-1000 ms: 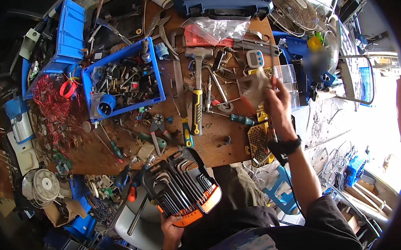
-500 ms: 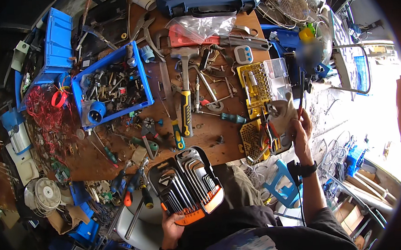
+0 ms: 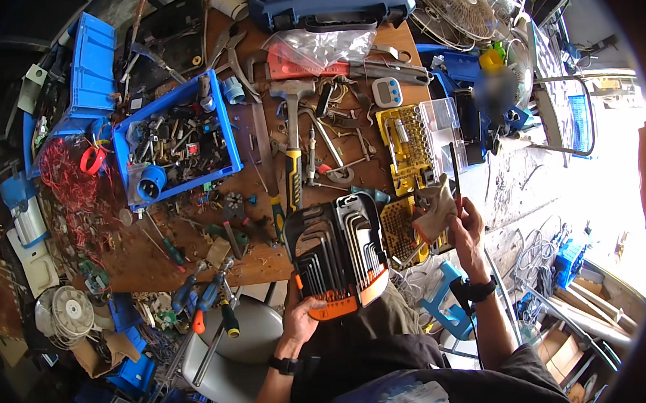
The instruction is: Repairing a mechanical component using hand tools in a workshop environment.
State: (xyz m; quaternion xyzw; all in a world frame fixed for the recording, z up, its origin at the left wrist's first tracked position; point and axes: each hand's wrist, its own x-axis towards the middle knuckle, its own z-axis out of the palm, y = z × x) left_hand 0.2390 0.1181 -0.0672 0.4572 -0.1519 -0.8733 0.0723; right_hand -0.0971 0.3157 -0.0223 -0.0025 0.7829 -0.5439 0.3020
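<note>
Brown wooden table (image 3: 129, 271), heavily cluttered, spans most of the view. Dark blue tool case (image 3: 332, 6) at its far side, shut. Blue tray (image 3: 228, 137) left of centre, full of mixed small metal and plastic parts. Hex-key case (image 3: 338, 307), black and orange, spread open, keys lined up in both halves; sits in front of the person, overlapping the near table edge in view. Can't tell if it touches the table. Hammer (image 3: 293, 144), yellow-black grip, lies just beyond that case. Yellow socket case (image 3: 385, 126) to the right, open, clear lid swung right.

Left hand (image 3: 297, 319): fingers clamped on lower left edge of the hex-key case, thumb on the orange strip. Right hand (image 3: 469, 232): right of the hex-key case, apart from it, fingers closed round the red handle of a thin tool (image 3: 459, 205), dark shaft pointing away. Pale cloth-like piece (image 3: 436, 212) just beside those fingers; can't tell if gripped too. Small grey-white device (image 3: 386, 92), blue buttons, beyond the socket case.
</note>
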